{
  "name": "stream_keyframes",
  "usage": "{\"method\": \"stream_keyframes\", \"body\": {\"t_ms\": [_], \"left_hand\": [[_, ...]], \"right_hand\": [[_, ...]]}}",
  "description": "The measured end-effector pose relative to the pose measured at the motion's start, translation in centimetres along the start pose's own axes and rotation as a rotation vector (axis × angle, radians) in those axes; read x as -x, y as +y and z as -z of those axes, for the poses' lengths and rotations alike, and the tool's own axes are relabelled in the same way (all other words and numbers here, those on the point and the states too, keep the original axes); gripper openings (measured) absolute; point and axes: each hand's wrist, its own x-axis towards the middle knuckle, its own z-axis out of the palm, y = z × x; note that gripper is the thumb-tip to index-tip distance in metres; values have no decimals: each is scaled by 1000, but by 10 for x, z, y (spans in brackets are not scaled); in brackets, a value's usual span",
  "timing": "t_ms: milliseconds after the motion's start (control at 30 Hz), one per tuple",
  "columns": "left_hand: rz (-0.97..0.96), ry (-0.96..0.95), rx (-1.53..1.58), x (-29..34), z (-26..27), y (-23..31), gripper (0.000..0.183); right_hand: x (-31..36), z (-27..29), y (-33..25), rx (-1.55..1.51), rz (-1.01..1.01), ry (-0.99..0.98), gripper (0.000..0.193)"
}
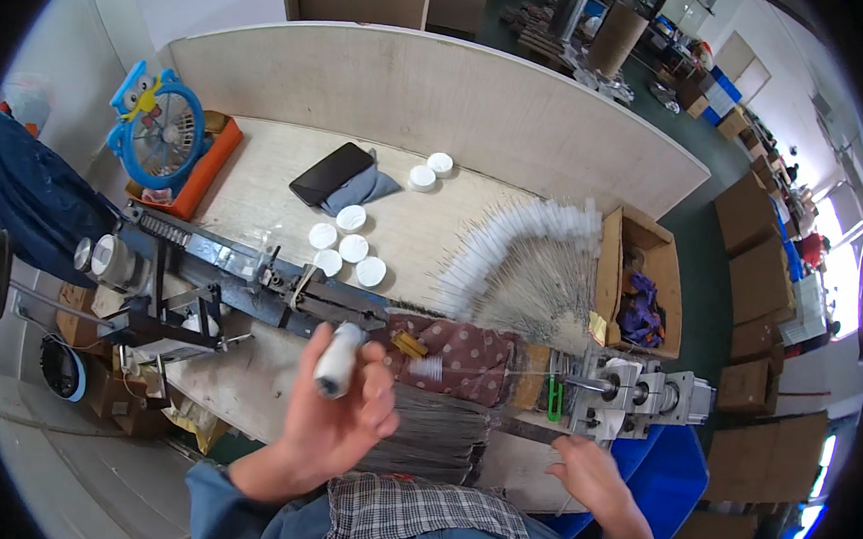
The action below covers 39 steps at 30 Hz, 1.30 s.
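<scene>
My left hand (341, 411) is raised over the bench's near side, with thumb and fingers round a short white cylinder (337, 364) that has a dark end. Just right of it, a small yellow block (409, 344) and a blurred white coil-like piece (427, 368) are at a brown polka-dot cloth pad (480, 362). A thin rod runs from that piece toward the metal spindle (596, 386) on the right. Low on the right, my right hand (591, 475) is beside the bench edge, fingers loosely bent and apart, nothing visible in them. Between the hands lies a bundle of thin dark wires (433, 435).
Thin rods with white bristly-looking ends (521, 230) fan out behind the pad, beside a cardboard box (679, 292). Several white round pieces (352, 248) lie near a dark phone (332, 174). A metal rail fixture (227, 259) spans the left; a blue bin (669, 477) stands right.
</scene>
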Motion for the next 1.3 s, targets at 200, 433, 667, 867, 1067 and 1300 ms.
{"method": "stream_keyframes", "body": {"t_ms": [200, 433, 667, 867, 1067, 1300], "left_hand": [[289, 18, -691, 19, 55, 9, 48], [-745, -487, -1878, -114, 27, -88, 45], [-618, -522, -2273, -192, 32, -98, 21], [-1190, -653, -2327, -192, 50, -92, 22], [-832, -411, -2046, -56, 66, -38, 18], [-396, 332, -1047, -10, 92, 11, 24]], "right_hand": [[31, 81, 42, -45, 3, 577, 11], [-58, 86, 7, -443, 104, 681, 19], [-89, 53, 5, -564, 167, 739, 13], [-86, 60, 12, -479, 317, 522, 12], [-109, 80, -41, -433, 727, 618, 12], [-164, 52, -142, -519, 768, 729, 14]]}}
